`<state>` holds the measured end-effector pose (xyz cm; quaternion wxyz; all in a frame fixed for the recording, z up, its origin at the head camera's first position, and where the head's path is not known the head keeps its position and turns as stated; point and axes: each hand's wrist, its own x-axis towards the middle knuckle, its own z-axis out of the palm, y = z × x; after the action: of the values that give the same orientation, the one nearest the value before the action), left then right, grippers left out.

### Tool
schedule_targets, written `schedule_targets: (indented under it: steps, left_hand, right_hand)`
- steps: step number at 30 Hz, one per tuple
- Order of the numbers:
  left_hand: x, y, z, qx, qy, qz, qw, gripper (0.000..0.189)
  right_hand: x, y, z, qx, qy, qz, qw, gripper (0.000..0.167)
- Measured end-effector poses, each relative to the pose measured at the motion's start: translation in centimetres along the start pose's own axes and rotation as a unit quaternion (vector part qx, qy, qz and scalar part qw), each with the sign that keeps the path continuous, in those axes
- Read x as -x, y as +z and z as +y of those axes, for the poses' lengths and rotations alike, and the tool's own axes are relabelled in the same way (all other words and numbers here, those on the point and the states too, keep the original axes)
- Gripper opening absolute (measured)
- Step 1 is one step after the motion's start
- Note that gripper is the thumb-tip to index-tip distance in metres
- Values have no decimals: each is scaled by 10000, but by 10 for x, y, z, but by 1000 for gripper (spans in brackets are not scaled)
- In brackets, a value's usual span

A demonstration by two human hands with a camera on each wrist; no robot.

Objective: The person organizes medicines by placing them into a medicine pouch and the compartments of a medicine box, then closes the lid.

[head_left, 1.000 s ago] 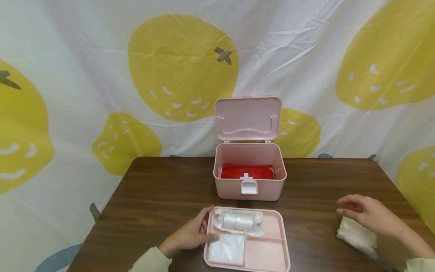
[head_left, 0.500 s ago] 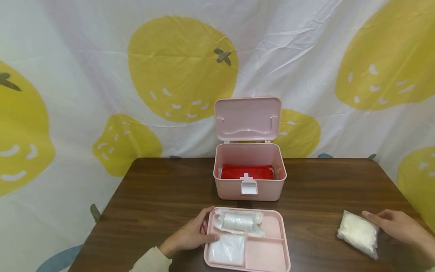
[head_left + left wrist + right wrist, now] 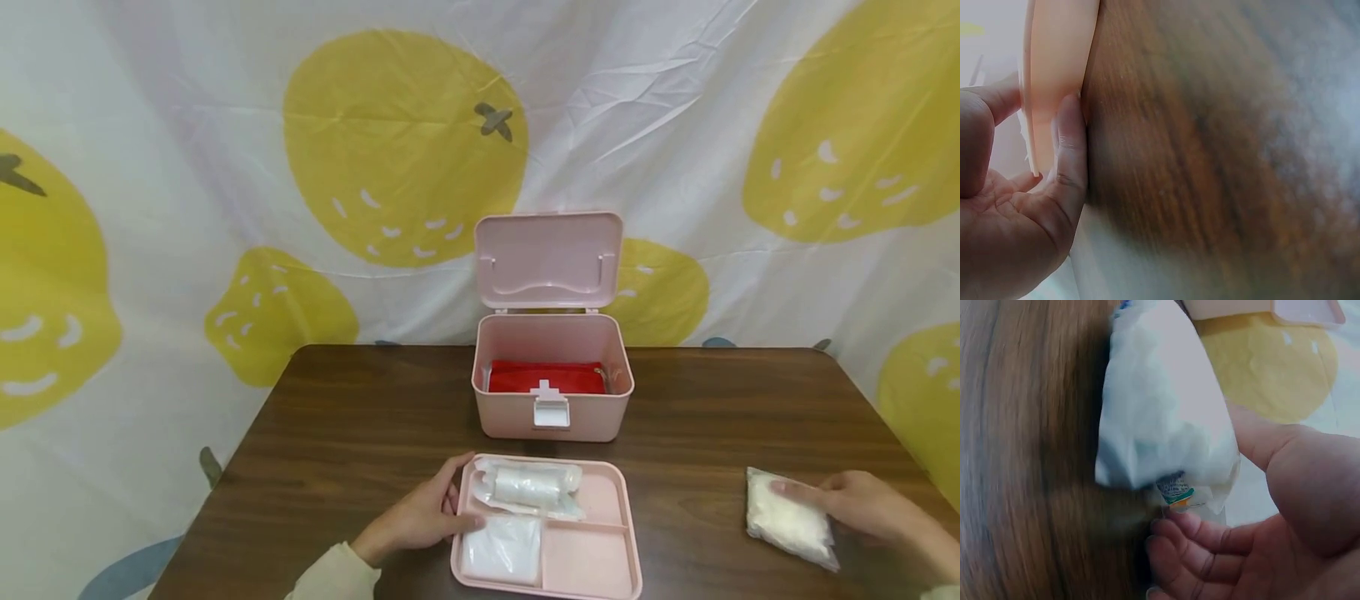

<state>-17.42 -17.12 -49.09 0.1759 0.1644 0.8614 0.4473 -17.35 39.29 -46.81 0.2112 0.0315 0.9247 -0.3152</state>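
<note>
My left hand (image 3: 426, 518) grips the left side of a pink divided tray (image 3: 588, 567), thumb over the rim. In the left wrist view, the fingers (image 3: 1070, 140) lie along the tray's outer wall (image 3: 1060, 50). A plastic-wrapped white roll (image 3: 527, 487) lies in the tray's back compartment, and a flat white packet (image 3: 501, 550) fills the front left one. At the right, my right hand (image 3: 862, 504) pinches a clear plastic packet of white cotton-like filling (image 3: 787, 521), thumb on top. The right wrist view shows fingertips under the packet's edge, beside a printed label (image 3: 1175, 487).
Behind the tray stands a pink box (image 3: 555, 421) with its lid (image 3: 549, 262) raised and a white cross latch (image 3: 551, 408) in front. A red pouch (image 3: 543, 377) lies inside it. A lemon-print curtain (image 3: 420, 142) hangs behind the brown wooden table (image 3: 375, 408).
My right hand has moved from above the white packet to its right end and taken hold there, thumb over the top. The left hand and the tray have stayed in place.
</note>
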Motion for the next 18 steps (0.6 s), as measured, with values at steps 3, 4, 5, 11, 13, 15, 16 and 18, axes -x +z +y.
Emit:
schedule_targets:
  steps: [3, 4, 5, 11, 13, 15, 16, 18]
  left_hand:
    - [0, -1, 1, 39, -23, -3, 10000, 86]
    - [0, -1, 1, 41, -20, -3, 10000, 86]
    - [0, -1, 1, 34, -19, -7, 10000, 86]
    - [0, -1, 1, -5, 68, 3, 10000, 86]
    - [0, -1, 1, 6, 84, 7, 10000, 86]
    - [0, -1, 1, 12, 94, 4, 10000, 86]
    - [0, -1, 1, 19, 89, -7, 10000, 85]
    - [1, -1, 0, 36, 89, -24, 10000, 85]
  right_hand:
    - [-4, 2, -6, 381, -298, 161, 9987, 47]
    - [-5, 3, -8, 434, -357, 192, 9982, 46]
    - [-6, 3, -10, 397, -394, 195, 9982, 47]
    - [-8, 5, -30, -233, -431, 178, 9986, 57]
    - [-8, 8, -38, -570, -470, 206, 9971, 53]
    - [-8, 11, -46, -844, -527, 227, 9948, 52]
    - [-8, 12, -50, -874, -573, 275, 9941, 53]
    - [-8, 13, -58, -803, -674, 379, 9938, 55]
